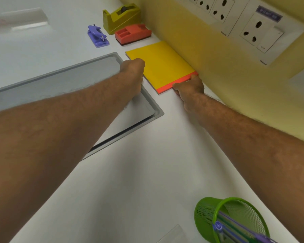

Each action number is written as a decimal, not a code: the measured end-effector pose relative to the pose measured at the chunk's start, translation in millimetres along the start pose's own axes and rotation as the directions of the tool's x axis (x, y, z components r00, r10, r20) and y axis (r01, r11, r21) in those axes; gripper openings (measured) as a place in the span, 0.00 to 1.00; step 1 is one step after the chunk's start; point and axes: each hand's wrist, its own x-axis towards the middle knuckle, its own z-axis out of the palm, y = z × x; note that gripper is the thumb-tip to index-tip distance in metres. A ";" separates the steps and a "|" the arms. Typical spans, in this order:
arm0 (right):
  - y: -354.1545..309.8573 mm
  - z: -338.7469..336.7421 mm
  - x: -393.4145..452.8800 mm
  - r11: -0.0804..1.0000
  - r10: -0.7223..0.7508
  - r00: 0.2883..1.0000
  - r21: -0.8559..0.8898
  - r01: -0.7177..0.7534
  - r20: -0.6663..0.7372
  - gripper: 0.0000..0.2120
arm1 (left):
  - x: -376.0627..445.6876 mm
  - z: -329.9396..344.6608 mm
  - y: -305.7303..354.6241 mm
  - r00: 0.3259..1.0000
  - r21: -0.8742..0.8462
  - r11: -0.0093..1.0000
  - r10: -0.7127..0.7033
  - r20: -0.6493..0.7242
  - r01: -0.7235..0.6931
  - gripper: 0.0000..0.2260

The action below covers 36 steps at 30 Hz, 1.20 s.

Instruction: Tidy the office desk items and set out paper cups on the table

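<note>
Head view: white desk (147, 172) against a yellow wall.
Notepad: yellow notepad (162, 64) with an orange bound edge, lying flat on the desk, just beside the wall.
Left hand: left hand (132, 71) with fingers curled, gripping the pad's left edge.
Right hand: right hand (189, 88) pinching the orange edge at the near corner.
Farther back: red organiser (132, 34), olive tape dispenser (121, 17), purple punch (97, 35).
Left of the pad: grey recessed hatch (60, 81).
Near corner: green mesh holder (230, 220) with pens.
</note>
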 end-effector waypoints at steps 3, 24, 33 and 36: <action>-2.1 -8.4 -8.1 0.995 0.024 0.997 0.095 -0.031 0.075 0.25 | -12.3 -6.3 1.2 0.999 -0.012 1.000 0.012 0.036 -0.012 0.11; -47.2 -68.7 -255.0 0.635 -0.424 0.831 -0.536 0.556 0.360 0.23 | -227.1 -181.2 -55.5 0.949 0.539 0.784 0.291 0.121 -0.309 0.22; -1.0 -55.5 -440.7 0.608 -0.571 0.719 -0.383 0.695 0.397 0.19 | -332.8 -281.6 -125.6 0.970 0.535 0.817 0.243 0.019 -0.215 0.20; 23.8 -48.3 -498.0 0.687 -0.511 0.769 -0.354 0.634 0.383 0.19 | -363.8 -310.3 -153.7 0.976 0.534 0.827 0.216 -0.013 -0.176 0.20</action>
